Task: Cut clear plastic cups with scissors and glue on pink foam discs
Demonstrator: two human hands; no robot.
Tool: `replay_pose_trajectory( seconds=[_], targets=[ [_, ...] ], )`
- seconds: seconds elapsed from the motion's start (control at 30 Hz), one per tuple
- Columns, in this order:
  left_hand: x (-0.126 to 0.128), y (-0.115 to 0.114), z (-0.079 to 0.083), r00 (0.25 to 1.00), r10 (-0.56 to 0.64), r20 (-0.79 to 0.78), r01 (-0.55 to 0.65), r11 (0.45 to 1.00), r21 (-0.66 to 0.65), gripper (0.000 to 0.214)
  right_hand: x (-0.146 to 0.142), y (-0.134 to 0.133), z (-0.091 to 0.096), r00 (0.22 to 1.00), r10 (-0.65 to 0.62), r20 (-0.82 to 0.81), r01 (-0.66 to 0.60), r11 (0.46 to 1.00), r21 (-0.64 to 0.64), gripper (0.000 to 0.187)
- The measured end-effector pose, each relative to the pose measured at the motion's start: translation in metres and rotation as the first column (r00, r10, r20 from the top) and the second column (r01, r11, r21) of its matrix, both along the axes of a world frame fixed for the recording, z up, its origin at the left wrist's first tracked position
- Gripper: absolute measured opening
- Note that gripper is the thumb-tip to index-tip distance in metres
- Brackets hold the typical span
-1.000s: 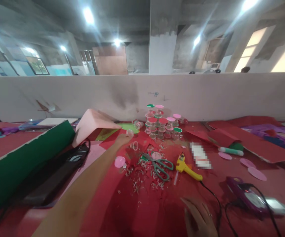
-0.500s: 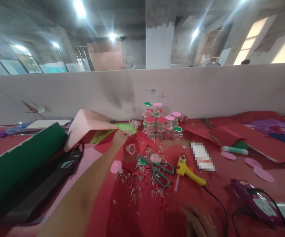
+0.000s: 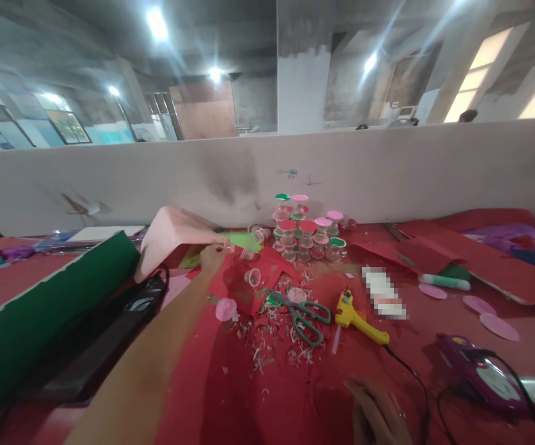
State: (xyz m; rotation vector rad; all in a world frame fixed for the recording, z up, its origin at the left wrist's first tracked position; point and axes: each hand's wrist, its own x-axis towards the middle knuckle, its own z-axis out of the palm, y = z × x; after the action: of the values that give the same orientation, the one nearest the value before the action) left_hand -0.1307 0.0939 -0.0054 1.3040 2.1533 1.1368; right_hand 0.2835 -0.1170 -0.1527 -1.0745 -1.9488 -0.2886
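Note:
My left hand [image 3: 212, 256] reaches far forward, its fingers closed on what looks like a small clear plastic cup [image 3: 228, 246], faint against the red paper. Another clear cup [image 3: 248, 253] lies just right of it, and a third cup [image 3: 252, 277] sits nearer me. Flat on the red table, my right hand [image 3: 379, 411] has its fingers stretched out and holds nothing. Ahead of it lie a yellow glue gun [image 3: 358, 321] and grey-green scissors [image 3: 302, 315]. Stacked cups with green, pink and red discs [image 3: 307, 228] stand near the wall.
Paper scraps [image 3: 262, 346] are strewn around the scissors. A green board [image 3: 49, 315] and a black bag [image 3: 105, 346] lie left. Pink discs [image 3: 499, 326], a marker [image 3: 443, 282] and a purple power strip [image 3: 478, 374] with cords are right. A white partition [image 3: 179, 176] bounds the back.
My left hand has drawn back leftward, away from the clear cup that now shows apart from it. My right hand stays on the table. The view has shifted slightly.

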Motion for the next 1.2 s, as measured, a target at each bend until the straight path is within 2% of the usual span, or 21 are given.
replay_pose_trajectory(
  seconds=[0.1, 0.2, 0.3, 0.4, 0.53, 0.6, 0.7, 0.8, 0.87, 1.03, 1.2],
  targets=[
    [0.001, -0.011, 0.015, 0.991, 0.022, 0.133, -0.033, 0.996, 0.083, 0.014, -0.002, 0.001, 0.006, 0.999, 0.034, -0.017, -0.034, 0.999, -0.004, 0.032],
    [0.021, -0.028, 0.025, 0.94, -0.095, 0.328, 0.05, 0.988, 0.143, 0.017, -0.012, 0.001, 0.024, 0.995, 0.04, -0.095, -0.047, 0.996, -0.072, 0.027],
    [0.056, -0.052, 0.028, 0.821, -0.264, 0.507, 0.196, 0.963, 0.185, 0.021, -0.029, 0.004, 0.056, 0.97, -0.003, -0.243, -0.056, 0.971, -0.234, 0.022],
    [0.091, -0.081, 0.024, 0.687, -0.344, 0.64, 0.27, 0.939, 0.215, 0.021, -0.047, 0.012, 0.091, 0.919, 0.02, -0.394, -0.181, 0.908, -0.377, 0.022],
    [0.127, -0.116, 0.016, 0.544, -0.37, 0.753, 0.301, 0.924, 0.237, 0.021, -0.068, 0.03, 0.124, 0.827, 0.064, -0.559, -0.335, 0.854, -0.397, 0.018],
    [0.139, -0.13, 0.014, 0.498, -0.367, 0.785, 0.302, 0.923, 0.239, 0.02, -0.075, 0.036, 0.133, 0.774, 0.066, -0.629, -0.373, 0.851, -0.37, 0.02],
    [0.151, -0.147, 0.015, 0.452, -0.343, 0.823, 0.294, 0.929, 0.226, 0.02, -0.084, 0.041, 0.142, 0.712, 0.123, -0.691, -0.442, 0.843, -0.305, 0.031],
    [0.159, -0.16, 0.016, 0.39, -0.324, 0.862, 0.268, 0.936, 0.23, 0.022, -0.09, 0.038, 0.147, 0.675, 0.138, -0.725, -0.433, 0.869, -0.239, 0.027],
    [0.163, -0.166, 0.015, 0.365, -0.329, 0.871, 0.256, 0.935, 0.245, 0.022, -0.093, 0.037, 0.147, 0.68, 0.139, -0.72, -0.41, 0.886, -0.215, 0.025],
    [0.165, -0.172, 0.01, 0.378, -0.312, 0.871, 0.249, 0.941, 0.229, 0.019, -0.096, 0.048, 0.142, 0.725, 0.135, -0.675, -0.355, 0.913, -0.199, 0.022],
    [0.157, -0.164, 0.008, 0.39, -0.309, 0.867, 0.214, 0.947, 0.241, 0.015, -0.099, 0.068, 0.136, 0.734, 0.23, -0.639, -0.412, 0.899, -0.149, 0.013]
  ],
)
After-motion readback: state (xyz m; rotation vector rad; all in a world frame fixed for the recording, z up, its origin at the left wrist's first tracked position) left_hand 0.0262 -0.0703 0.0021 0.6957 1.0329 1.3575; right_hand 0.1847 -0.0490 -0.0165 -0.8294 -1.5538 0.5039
